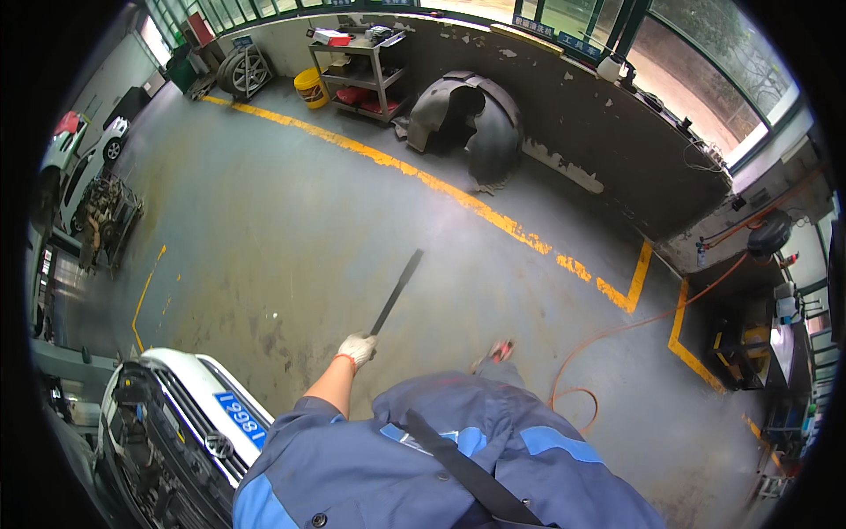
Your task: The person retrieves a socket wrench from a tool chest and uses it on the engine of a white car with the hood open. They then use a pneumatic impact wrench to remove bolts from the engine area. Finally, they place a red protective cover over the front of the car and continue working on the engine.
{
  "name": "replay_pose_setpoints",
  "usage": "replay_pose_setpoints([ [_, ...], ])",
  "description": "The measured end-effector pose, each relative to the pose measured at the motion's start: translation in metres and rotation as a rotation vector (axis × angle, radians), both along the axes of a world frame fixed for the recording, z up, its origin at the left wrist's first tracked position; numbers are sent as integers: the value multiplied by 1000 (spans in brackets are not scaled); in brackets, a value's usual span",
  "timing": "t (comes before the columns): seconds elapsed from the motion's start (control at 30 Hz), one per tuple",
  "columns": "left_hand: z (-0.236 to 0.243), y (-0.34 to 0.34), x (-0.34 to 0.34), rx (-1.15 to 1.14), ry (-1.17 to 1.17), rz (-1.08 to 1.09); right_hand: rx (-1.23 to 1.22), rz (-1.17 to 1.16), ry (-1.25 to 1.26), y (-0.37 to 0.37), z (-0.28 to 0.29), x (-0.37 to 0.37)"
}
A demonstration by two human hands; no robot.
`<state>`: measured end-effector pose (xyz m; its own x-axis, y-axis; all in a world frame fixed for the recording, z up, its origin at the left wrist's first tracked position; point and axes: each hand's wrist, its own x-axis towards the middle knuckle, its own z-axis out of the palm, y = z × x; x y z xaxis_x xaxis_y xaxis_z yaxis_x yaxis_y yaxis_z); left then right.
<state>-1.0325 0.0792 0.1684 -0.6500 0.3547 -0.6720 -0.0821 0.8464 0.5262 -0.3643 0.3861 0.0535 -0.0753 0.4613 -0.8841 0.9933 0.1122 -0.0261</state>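
Observation:
My left hand (356,349), in a whitish knit glove with an orange cuff, is closed round one end of a long, flat, dark strip (398,293). The strip slants up and to the right over the grey floor; its exact kind cannot be made out. My right hand does not show; my blue work jacket (458,441) fills the lower middle. Just past the jacket is a pale shape with red on it (499,351), seemingly a shoe below a greyish trouser leg. At my lower left stands the front of a white car (185,379), its engine bay uncovered.
Dark curved panels (495,132) lean at the far wall, beside a metal shelf cart (359,66) and a yellow bucket (310,88). An orange hose (608,332) loops over the floor at right, near a workbench (780,353). An engine on a stand (110,216) is far left.

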Motion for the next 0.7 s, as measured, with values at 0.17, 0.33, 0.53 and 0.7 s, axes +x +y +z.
replay_pose_setpoints([
  [0.17, 5, 117, -87, -234, 3, -333, -32, 44, 86, 98, 23, -161],
  [0.33, -2, 179, -149, -118, -123, 159, 68, 620, 70, 289, 31, -300],
  [0.53, 3, 205, -179, 42, -156, 376, 542, 560, 339, 581, 117, -565],
  [0.7, -67, 206, -212, -137, -286, 504, 162, -472, 1045, 646, 212, -801],
])
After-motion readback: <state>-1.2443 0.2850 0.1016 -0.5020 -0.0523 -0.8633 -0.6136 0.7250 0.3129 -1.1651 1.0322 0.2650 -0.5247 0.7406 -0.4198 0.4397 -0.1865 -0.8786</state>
